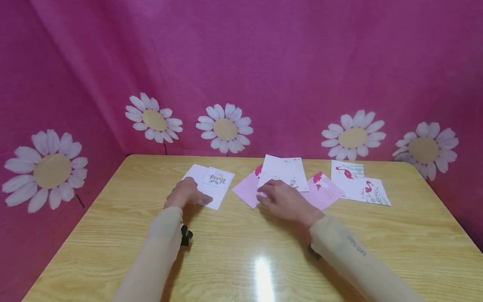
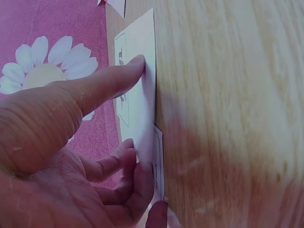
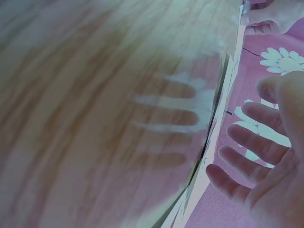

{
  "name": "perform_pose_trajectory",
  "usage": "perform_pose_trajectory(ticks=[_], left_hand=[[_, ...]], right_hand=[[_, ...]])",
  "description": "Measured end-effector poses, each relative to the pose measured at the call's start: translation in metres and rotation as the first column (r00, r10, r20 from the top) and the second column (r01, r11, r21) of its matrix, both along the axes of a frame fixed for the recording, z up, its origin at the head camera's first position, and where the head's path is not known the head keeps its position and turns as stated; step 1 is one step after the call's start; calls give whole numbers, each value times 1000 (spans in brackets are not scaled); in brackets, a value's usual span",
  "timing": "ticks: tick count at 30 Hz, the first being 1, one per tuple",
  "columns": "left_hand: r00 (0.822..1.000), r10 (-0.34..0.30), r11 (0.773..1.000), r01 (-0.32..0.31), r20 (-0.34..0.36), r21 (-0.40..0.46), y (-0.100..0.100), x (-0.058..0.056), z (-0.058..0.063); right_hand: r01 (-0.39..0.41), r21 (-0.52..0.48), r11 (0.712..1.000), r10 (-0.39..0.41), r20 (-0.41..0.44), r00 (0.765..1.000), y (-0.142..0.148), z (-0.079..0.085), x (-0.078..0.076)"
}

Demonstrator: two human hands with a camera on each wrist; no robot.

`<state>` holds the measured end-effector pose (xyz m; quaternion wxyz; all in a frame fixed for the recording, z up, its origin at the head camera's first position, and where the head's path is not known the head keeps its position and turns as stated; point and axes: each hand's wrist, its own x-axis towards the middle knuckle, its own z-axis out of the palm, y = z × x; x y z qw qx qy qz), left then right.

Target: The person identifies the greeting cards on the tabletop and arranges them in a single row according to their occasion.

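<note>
My left hand point(image 1: 185, 193) is at the left pair of white cards, its thumb reaching over the lower card point(image 1: 201, 193) and its other fingers curled at the left edge. A smaller card with "Thank you" lettering point(image 1: 216, 178) lies upside down on top. The left wrist view shows the thumb across the white face and the bent fingers against the card point(image 2: 147, 95). My right hand point(image 1: 286, 201), fingers spread and holding nothing, hovers by a white card with small line drawings point(image 1: 284, 170). That card overlaps two pink cards, left point(image 1: 245, 191) and right point(image 1: 325, 193).
Two white flamingo cards, one upper point(image 1: 346, 170) and one lower point(image 1: 375, 192), lie overlapping at the right. All the cards are near the back of the wooden table point(image 1: 222, 251). A magenta cloth point(image 1: 264, 75) with printed daisies hangs behind the table and along its left side.
</note>
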<state>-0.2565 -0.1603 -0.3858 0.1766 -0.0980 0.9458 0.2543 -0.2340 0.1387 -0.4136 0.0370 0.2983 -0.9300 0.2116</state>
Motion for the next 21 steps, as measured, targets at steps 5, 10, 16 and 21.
perform_pose_trajectory(ticks=[5,10,16,21], left_hand=[[998,38,998,-36,-49,49,0,1,-4],[982,141,982,-122,-128,147,-4,2,-10],[952,254,903,-170,-170,394,-16,5,-8],[955,278,789,-168,-100,591,-24,10,-7]], right_hand=[[0,-1,1000,0,7,1000,1,-1,0],[-4,-10,1000,4,-23,1000,1,-1,-2],[-9,-57,998,7,-40,999,-3,0,-4],[10,-138,990,-9,12,1000,-10,2,-3]])
